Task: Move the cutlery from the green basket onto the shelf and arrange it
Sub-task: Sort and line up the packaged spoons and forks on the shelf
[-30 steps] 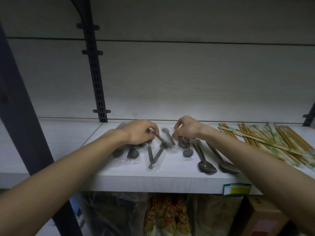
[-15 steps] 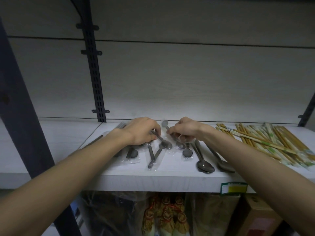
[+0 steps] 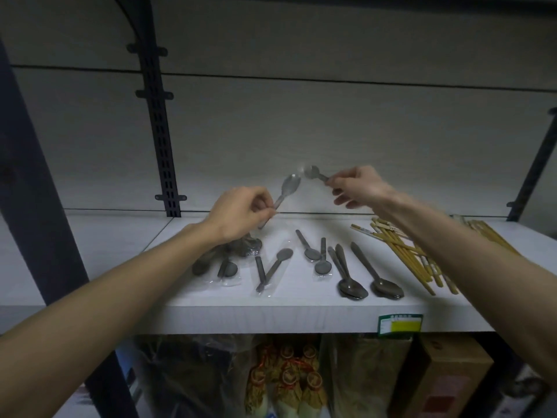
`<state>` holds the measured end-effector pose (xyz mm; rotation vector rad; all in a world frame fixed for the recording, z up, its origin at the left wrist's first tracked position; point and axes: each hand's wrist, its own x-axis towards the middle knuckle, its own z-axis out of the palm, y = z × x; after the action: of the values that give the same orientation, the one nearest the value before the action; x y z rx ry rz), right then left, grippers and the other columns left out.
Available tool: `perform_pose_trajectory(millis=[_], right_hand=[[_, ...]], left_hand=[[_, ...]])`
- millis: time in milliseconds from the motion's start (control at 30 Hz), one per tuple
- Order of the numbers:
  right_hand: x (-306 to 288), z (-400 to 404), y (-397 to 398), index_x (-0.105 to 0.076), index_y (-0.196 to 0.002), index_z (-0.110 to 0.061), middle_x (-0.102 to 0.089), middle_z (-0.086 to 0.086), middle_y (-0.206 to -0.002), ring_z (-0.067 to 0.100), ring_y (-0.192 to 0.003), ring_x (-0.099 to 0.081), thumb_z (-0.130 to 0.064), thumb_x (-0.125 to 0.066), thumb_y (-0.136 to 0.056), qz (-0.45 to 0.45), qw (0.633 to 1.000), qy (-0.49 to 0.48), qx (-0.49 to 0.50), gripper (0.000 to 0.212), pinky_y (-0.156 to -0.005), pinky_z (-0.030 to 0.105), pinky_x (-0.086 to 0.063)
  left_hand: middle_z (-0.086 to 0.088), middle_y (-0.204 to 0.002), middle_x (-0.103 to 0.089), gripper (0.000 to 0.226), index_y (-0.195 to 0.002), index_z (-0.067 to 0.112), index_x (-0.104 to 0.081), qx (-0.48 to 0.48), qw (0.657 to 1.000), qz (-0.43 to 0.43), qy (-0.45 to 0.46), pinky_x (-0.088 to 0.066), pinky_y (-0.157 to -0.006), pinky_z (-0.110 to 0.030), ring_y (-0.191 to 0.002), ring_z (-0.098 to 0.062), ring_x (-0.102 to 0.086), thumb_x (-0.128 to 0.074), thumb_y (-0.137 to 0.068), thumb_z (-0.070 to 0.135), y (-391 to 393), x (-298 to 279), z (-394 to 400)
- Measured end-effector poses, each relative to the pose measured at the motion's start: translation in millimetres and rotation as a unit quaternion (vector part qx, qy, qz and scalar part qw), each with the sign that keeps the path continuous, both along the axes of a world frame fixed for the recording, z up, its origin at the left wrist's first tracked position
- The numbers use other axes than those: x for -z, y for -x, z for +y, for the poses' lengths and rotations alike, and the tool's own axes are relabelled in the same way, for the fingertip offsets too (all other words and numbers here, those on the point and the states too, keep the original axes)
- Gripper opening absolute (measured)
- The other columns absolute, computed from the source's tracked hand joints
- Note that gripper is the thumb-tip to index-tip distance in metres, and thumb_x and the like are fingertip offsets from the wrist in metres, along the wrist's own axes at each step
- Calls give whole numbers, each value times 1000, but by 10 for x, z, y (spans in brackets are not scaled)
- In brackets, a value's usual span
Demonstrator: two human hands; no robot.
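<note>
Above the white shelf (image 3: 187,236), my left hand (image 3: 241,214) and right hand (image 3: 358,187) have each lifted 1 wrapped spoon (image 3: 287,188), grips closed on the handles. Other spoons (image 3: 352,285) lie below, so arranging continues; no green basket is visible.

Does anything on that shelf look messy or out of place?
Yes. The wrapped small spoons on the shelf lie crisscrossed at mixed angles, bowls pointing different ways, and the chopsticks are fanned loosely. The two big spoons lie roughly parallel. Nothing looks damaged.
</note>
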<state>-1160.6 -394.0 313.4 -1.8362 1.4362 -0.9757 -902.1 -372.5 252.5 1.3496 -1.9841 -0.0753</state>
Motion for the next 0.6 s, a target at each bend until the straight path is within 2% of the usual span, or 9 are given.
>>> perform_pose_trajectory(millis=[67, 133, 200, 267, 333, 433, 533, 600], right_hand=[[-53, 12, 72, -66, -122, -9, -67, 5, -99, 16, -80, -67, -19, -57, -101, 26, 999, -13, -26, 25, -65, 24, -54], [-71, 30, 90, -67, -120, -9, -68, 6, -102, 17, -82, -69, -19, -58, -101, 44, 997, -32, -46, 23, -67, 26, -55], [-77, 46, 77, -68, -114, -9, -70, 7, -104, 17, -83, -70, -18, -62, -98, 58, 996, -42, -61, 19, -72, 28, -56], [-81, 57, 63, -70, -109, -11, -73, 4, -102, 14, -83, -70, -20, -67, -95, 69, 993, -51, -79, 17, -73, 27, -55], [-90, 46, 54, -72, -105, -14, -74, 0, -100, 11, -81, -70, -22, -69, -93, 79, 989, -67, -100, 15, -69, 24, -54], [-113, -5, 52, -75, -101, -13, -73, -3, -87, 7, -64, -63, -24, -75, -88, 87, 983, -100, -129, 17, -57, 20, -48], [-216, -65, 104, -76, -96, -14, -62, -4, -68, 7, -53, -47, -32, -77, -84, 155, 962, -149, -167, 22, -48, 19, -35], [-313, -86, 151, -76, -90, -15, -51, -4, -61, 8, -50, -36, -33, -74, -86, 200, 943, -183, -193, 18, -48, 20, -26]], left_hand=[[5, -77, -76, 15, -96, 18, -68, 12, 995, 91, -32, -58, -81, -34, -70, -9, -72, -79, -86, 24, 52, -78, 44], [-4, -79, -77, 27, -108, 10, -65, 8, 984, 170, -60, -57, -72, -32, -62, -15, -68, -79, -87, 18, 103, -163, 90], [-11, -82, -75, 42, -122, 9, -54, -9, 962, 242, -125, -52, -60, -30, -57, -14, -61, -78, -88, 16, 138, -232, 140], [-12, -78, -72, 52, -130, 10, -44, -17, 936, 295, -189, -44, -54, -29, -50, -12, -56, -76, -89, 14, 145, -271, 189], [-10, -75, -70, 47, -127, 10, -46, -28, 932, 292, -214, -42, -52, -27, -48, -11, -54, -75, -90, 14, 126, -274, 222], [-8, -76, -72, 27, -112, 9, -62, -29, 940, 258, -222, -40, -50, -24, -54, -13, -55, -76, -89, 16, 124, -219, 274], [0, -62, -71, 14, -101, 10, -69, -16, 950, 215, -225, -41, -44, -19, -50, -11, -56, -75, -89, 13, 162, -123, 318], [2, -57, -69, 13, -100, 12, -69, 0, 959, 174, -223, -43, -47, -19, -48, -11, -57, -75, -89, 14, 188, -63, 324]])
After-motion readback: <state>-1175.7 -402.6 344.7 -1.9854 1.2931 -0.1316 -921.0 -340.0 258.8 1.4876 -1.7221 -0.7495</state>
